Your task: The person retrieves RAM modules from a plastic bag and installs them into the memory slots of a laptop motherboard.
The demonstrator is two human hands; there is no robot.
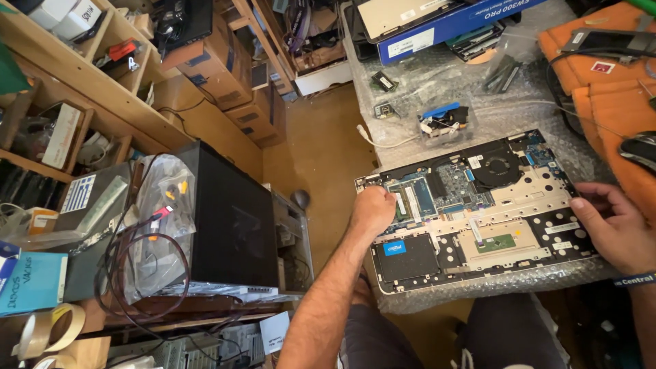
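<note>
While the opened laptop [478, 205] lay bottom-up on the bubble-wrapped table [437, 89], head view recorded: left hand [372, 208], grip clenched into a fist over the memory slots at the board's left edge, what it pinched hidden; right hand [615, 222], fingers curled on the chassis's right rim, likely steadying it. Item: black storage drive [408, 258], seated at the near left corner. Item: clear plastic tub [445, 123] behind the laptop, holding blue and black small parts. Item: black computer tower [232, 219], left, on the floor side.
</note>
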